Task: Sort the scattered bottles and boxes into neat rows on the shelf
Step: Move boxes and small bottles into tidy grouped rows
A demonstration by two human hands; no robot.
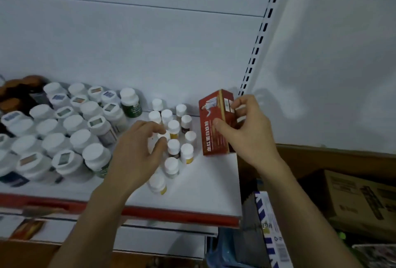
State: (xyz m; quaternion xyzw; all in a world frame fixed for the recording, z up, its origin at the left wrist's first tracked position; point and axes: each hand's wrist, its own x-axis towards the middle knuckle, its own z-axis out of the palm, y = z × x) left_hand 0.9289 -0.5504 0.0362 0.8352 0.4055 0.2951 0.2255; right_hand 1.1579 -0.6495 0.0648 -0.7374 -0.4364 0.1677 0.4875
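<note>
Right hand point(250, 130): thumb on the front face and fingers curled over the far top corner of the red box point(216, 122), a firm hold. The box is upright with a slight tilt, its lower end by the shelf's point(203, 182) right edge; contact with the shelf cannot be told.

Left hand point(137, 152): palm down, fingers and thumb curled at the small bottles point(173, 126); whether it holds one cannot be told.

Small bottles: loose cluster, white caps, at 9 o'clock of the box, just beside it.

Large bottles point(81, 139): packed group at 9 o'clock of the left hand.

Open room: bare shelf at 6 o'clock of the box, reaching to the red front edge point(182, 214). Slotted upright point(257, 43) at 12 o'clock of the box.
</note>
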